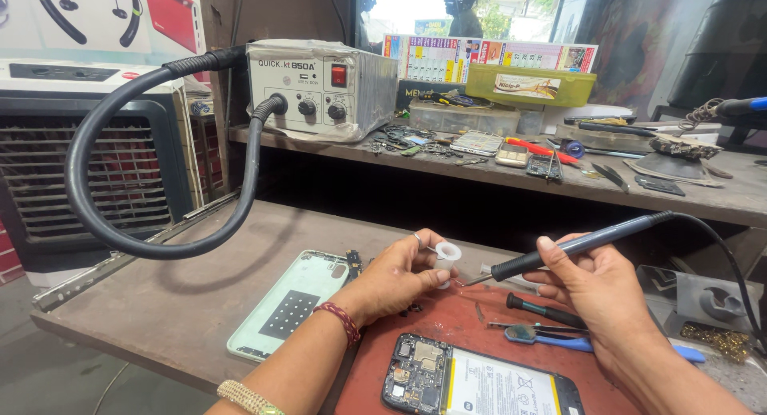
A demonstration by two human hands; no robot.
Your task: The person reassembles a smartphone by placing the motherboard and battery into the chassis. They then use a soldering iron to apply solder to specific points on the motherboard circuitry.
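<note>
Repair-shop worktop [176,303] of worn grey board, with a red-brown mat [447,319] at its near edge. At the centre, the small white solder spool [446,254] is pinched between the fingers of the left hand [395,277], which is closed round it just above the mat; a thin wire end appears to point rightward from it, though it is too fine to be sure. The soldering iron [575,246] lies directly to the right of the spool, its long axis running from upper right down to lower left, so that the metal tip nearly meets the spool; the right hand [603,291] grips its dark, smooth handle in a pen hold, and a black cable trails off the rear end. Below both hands lies an opened smartphone [479,383], circuit board and pale battery exposed. Left of it rests a pale green back cover [292,303], glossy and flat. Right of the mat lie a screwdriver [547,311] and blue-handled tweezers [559,339]. Behind, a cluttered shelf [719,195] carries a grey hot-air rework station [319,83] with its ribbed black hose [104,215] looping down.
</note>
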